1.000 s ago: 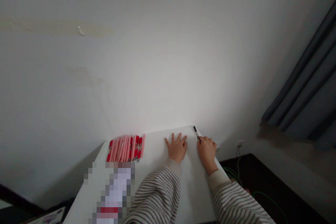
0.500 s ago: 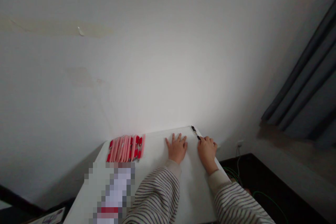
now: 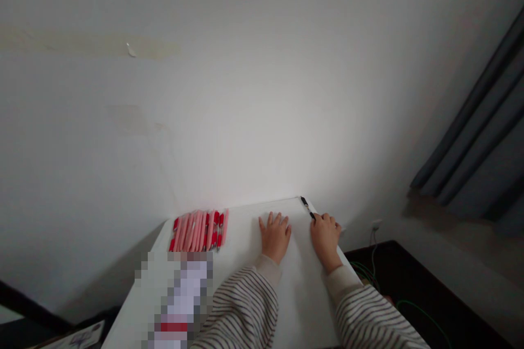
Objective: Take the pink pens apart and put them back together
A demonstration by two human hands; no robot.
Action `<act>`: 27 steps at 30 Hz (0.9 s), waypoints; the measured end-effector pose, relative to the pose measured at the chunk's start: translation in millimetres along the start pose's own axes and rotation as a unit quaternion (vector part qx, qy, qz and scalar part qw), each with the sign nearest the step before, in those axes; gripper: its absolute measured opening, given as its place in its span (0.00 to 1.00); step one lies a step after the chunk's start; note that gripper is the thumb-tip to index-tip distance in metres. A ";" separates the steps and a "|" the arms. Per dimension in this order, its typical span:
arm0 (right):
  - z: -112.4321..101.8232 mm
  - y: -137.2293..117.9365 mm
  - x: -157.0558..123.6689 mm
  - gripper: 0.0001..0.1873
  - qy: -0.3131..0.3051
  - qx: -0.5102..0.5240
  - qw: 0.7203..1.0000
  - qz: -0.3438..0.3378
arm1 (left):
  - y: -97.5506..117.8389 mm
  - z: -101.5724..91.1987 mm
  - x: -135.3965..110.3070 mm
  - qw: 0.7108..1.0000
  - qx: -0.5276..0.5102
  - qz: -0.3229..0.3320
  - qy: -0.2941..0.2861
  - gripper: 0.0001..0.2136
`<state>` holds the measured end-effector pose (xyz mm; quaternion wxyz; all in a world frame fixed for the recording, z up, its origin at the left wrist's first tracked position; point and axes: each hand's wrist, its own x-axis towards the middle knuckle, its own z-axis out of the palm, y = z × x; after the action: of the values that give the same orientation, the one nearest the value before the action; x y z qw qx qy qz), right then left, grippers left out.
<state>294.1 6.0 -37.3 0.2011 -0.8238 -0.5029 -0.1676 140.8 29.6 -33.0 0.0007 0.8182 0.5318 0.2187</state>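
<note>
Holding a black pen, any lettering unreadable.

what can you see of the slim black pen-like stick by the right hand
The slim black pen-like stick has two dark sections, seemingly plastic, with a paler, metallic-looking band between. It lies slanted near the far right corner of the smooth white table. Its near end meets the fingers of the bare right hand; whether they grip it is hidden.

pass: between pens and left hand | block: wall behind
</note>
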 end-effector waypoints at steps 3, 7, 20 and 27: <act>-1.2 -0.2 -0.5 0.14 0.004 0.000 1.000 0.000 | -2.2 -3.5 -5.6 1.000 -0.003 0.000 -0.002 0.18; -2.5 -1.0 -1.4 0.13 0.010 0.000 1.000 0.004 | -6.3 -8.7 -13.9 1.000 -0.003 -0.001 0.003 0.19; -19.0 -17.7 -5.2 0.15 0.022 0.016 0.999 -0.030 | -39.0 -34.3 -46.3 0.996 0.046 -0.061 0.037 0.18; -22.7 -56.0 -19.9 0.15 -0.041 0.098 0.982 -0.157 | -62.2 -57.5 -63.8 0.986 0.095 -0.118 0.074 0.15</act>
<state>233.6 2.7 -18.1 0.2315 -0.7173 -0.6475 -0.1125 44.5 -12.2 -18.3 -0.0902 0.7280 0.6412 0.2254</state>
